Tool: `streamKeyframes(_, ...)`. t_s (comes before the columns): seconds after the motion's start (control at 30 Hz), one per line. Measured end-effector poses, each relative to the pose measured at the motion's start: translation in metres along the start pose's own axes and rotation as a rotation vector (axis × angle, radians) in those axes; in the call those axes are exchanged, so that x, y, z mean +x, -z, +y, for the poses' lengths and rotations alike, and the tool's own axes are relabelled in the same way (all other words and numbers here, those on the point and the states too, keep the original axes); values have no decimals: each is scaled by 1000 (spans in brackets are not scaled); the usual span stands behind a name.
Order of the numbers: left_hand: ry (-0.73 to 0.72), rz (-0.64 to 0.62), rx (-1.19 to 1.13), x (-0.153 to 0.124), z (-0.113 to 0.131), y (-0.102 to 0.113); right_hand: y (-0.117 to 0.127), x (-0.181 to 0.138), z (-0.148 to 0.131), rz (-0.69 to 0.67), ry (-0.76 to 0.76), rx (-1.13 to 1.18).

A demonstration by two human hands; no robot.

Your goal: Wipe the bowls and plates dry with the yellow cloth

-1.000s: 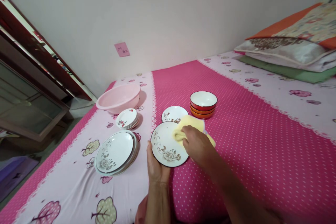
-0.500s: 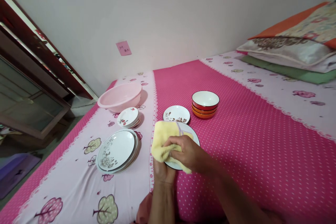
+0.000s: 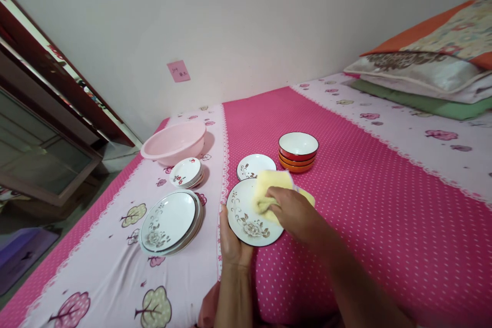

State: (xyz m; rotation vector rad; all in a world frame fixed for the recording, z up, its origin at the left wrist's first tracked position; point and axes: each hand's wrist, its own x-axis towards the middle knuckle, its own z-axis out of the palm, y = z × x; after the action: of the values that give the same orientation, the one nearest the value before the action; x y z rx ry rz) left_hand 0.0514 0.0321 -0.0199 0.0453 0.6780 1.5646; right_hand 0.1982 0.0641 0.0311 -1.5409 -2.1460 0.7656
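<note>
A white plate [image 3: 242,210] with a dark rim and a brown flower pattern is held tilted toward me. My left hand [image 3: 232,246] grips it from below and at its left edge, with most fingers hidden behind it. Bunched in my right hand [image 3: 294,212] is a yellow cloth [image 3: 271,189], pressed on the plate's right side. Just beyond, a smaller patterned plate [image 3: 255,164] lies on the bedspread, partly covered by the cloth. Stacked bowls [image 3: 299,151], red and orange outside and white inside, stand to its right.
On the left of the bedspread [image 3: 365,225] sit a pink basin [image 3: 172,146], a stack of small flowered dishes [image 3: 186,171] and a stack of larger plates [image 3: 172,220]. Folded bedding and pillows [image 3: 418,74] lie at the far right, by the wall.
My right hand has moved the cloth rightward across the plate, uncovering its left side and flower pattern. My left hand still holds the plate.
</note>
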Motion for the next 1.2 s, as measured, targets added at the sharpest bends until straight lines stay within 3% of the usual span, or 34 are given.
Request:
streamKeyframes(0.13, 29, 31, -11, -3, -8, -5, -19, 10, -9, 225, -7, 64)
streamKeyframes(0.23, 24, 32, -33, -2, -12, -5, -32, 10, -15, 268, 111, 195)
streamKeyframes(0.33, -16, 0, -52, 2, -10, 2, -35, 7, -17, 135, 220, 345)
streamKeyframes(0.47, -25, -17, -22, 4, -1, 10, -27, 3, -12, -169, 294, 521)
streamKeyframes(0.6, 122, -2, -23, 0, 8, 9, -12, -3, -3, -417, 259, 526)
streamKeyframes(0.67, 158, 17, -30, -1, 9, 7, -4, -7, 1, -451, 225, 453)
streamKeyframes(0.9, -14, 40, 18, 2, 8, 4, 20, -12, 13, -120, 52, 34)
streamKeyframes(1.1, -51, 108, -2, 0, 12, 2, 43, -7, 28, 369, -152, -27)
streamKeyframes(1.2, -33, 78, -13, -1, 12, 1, 50, -9, 33, 527, -142, -23)
